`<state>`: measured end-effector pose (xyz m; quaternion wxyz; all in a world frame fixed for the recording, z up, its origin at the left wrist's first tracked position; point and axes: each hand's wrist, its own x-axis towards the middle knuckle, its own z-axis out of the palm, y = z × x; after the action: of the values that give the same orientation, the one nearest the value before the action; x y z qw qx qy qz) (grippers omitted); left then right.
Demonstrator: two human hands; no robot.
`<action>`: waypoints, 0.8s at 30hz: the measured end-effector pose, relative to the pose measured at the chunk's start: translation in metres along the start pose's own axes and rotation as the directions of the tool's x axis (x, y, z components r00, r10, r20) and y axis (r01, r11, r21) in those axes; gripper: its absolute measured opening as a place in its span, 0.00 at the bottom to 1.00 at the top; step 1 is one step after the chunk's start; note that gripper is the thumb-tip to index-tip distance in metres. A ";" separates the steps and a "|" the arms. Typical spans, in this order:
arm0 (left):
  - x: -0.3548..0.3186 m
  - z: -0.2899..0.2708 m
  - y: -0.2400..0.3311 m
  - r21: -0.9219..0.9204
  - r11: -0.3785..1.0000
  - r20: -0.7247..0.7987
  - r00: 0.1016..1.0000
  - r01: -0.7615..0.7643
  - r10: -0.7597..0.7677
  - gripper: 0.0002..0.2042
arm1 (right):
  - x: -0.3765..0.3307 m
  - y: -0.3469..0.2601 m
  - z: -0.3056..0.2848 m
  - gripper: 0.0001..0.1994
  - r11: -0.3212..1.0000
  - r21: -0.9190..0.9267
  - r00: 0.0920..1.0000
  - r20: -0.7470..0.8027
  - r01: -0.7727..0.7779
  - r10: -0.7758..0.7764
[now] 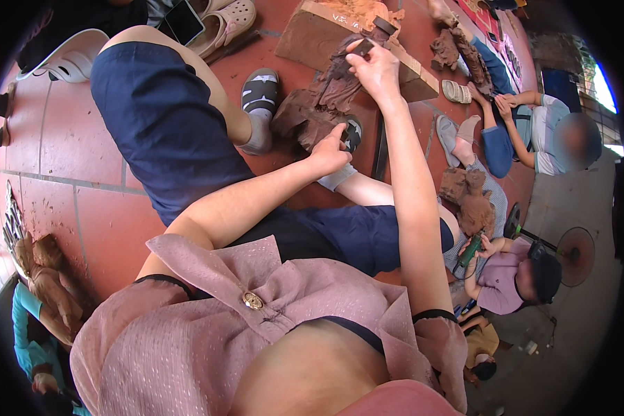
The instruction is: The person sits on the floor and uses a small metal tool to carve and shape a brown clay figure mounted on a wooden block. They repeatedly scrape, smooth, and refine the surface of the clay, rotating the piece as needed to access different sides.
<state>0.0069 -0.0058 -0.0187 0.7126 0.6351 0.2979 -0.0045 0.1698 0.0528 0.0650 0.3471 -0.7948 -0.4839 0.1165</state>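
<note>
Right now your left hand rests its fingertips on the lower part of a brown wooden carving, fingers bent together and pressing on the rough wood rather than gripping around it. Your right hand is above it, fingers pinched shut on a small dark tool whose tip meets the upper part of the figure. The carving is dark brown, matte and deeply folded, with ridged, drapery-like grooves; its long axis runs from just beyond your left fingertips up and to the right toward your right fingers, where its top leans on a pale wooden block with flat, sawn faces and faint handwriting on its top edge. Just past your left fingers a foot in a grey sandal lies on the red tiled floor. Well away from your right fingers, other people sit with similar brown carved figures.
</note>
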 end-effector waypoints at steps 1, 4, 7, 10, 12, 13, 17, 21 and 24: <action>-0.002 -0.001 0.003 -0.020 1.000 0.003 1.000 0.022 -0.022 0.39 | 0.001 -0.002 -0.005 0.06 0.982 0.179 0.997 -0.036 -0.054 0.061; 0.001 0.000 -0.001 -0.120 0.991 -0.008 0.999 0.051 -0.053 0.38 | 0.007 -0.008 -0.027 0.04 0.933 0.359 0.976 -0.190 -0.031 0.106; 0.010 -0.001 -0.007 -0.202 0.978 -0.061 0.996 0.046 -0.059 0.37 | 0.000 -0.015 -0.034 0.03 0.882 0.465 0.972 -0.163 -0.074 0.168; 0.008 -0.007 0.004 -0.302 0.950 -0.064 0.993 0.073 -0.097 0.36 | -0.021 -0.005 -0.023 0.04 0.793 0.587 0.968 -0.060 -0.162 0.243; 0.002 -0.008 0.011 -0.347 0.933 -0.061 0.990 0.096 -0.124 0.36 | -0.030 0.009 -0.014 0.04 0.807 0.550 0.976 0.086 -0.213 0.199; 0.001 -0.006 0.011 -0.353 0.931 -0.069 0.989 0.099 -0.131 0.36 | -0.033 0.012 -0.011 0.05 0.836 0.503 0.974 0.166 -0.220 0.156; 0.001 -0.003 0.004 -0.323 0.941 -0.056 0.991 0.098 -0.122 0.36 | -0.011 0.022 -0.022 0.06 0.788 0.581 0.978 0.162 -0.202 0.132; 0.004 -0.003 0.005 -0.304 0.946 -0.050 0.990 0.113 -0.135 0.36 | -0.011 0.016 -0.025 0.06 0.814 0.559 0.985 0.142 -0.162 0.098; 0.004 -0.007 0.008 -0.271 0.953 -0.024 0.989 0.135 -0.148 0.36 | -0.016 0.021 -0.027 0.07 0.857 0.455 0.928 0.366 -0.242 0.067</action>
<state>0.0102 0.0034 -0.0136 0.7833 0.5094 0.3562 -0.0010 0.1901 0.0217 0.0683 0.4393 -0.6846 -0.4239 0.3983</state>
